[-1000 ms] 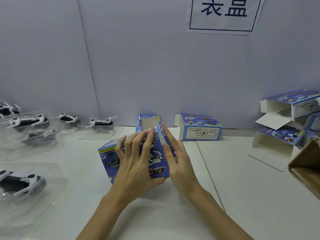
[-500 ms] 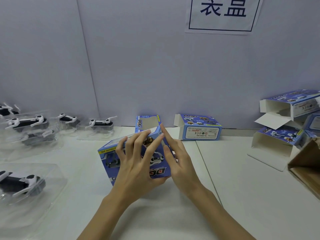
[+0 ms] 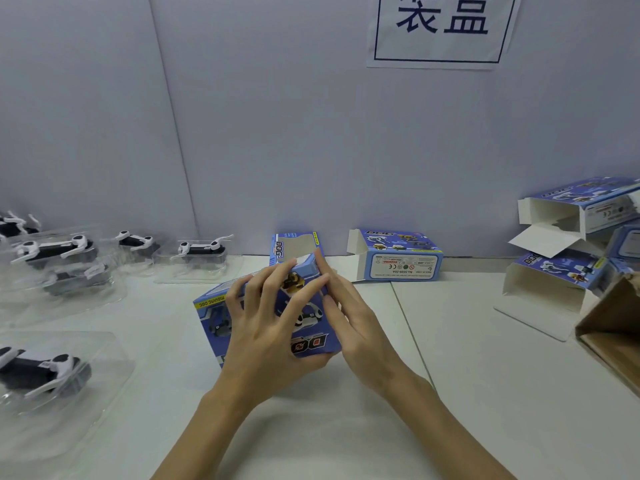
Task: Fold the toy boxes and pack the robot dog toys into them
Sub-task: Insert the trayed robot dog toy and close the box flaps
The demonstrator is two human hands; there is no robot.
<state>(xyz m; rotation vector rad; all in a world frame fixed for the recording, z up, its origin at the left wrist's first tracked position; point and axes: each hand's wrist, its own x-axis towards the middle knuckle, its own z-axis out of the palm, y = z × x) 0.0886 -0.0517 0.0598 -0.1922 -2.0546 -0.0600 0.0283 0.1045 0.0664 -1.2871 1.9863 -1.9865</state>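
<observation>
A blue toy box [image 3: 214, 320] printed with a robot dog stands tilted on the white table [image 3: 467, 375] in front of me. My left hand [image 3: 273, 327] grips it from the front, fingers spread over its face and top edge. My right hand [image 3: 349, 320] lies against the box's right end, its fingers nearly straight and pressing the end flap. Robot dog toys in clear plastic trays sit at the left: one near me [image 3: 41, 370], others further back [image 3: 201, 249].
Another blue box [image 3: 294, 242] stands just behind the held one, and an open box [image 3: 401, 258] lies by the wall. Several open boxes [image 3: 568, 271] are stacked at the right, beside a brown carton [image 3: 613, 327]. A paper sign [image 3: 440, 29] hangs on the wall.
My left fingers have spread and slid a little across the box's face. My right fingers have closed in against the box's right end. The box has barely shifted.
</observation>
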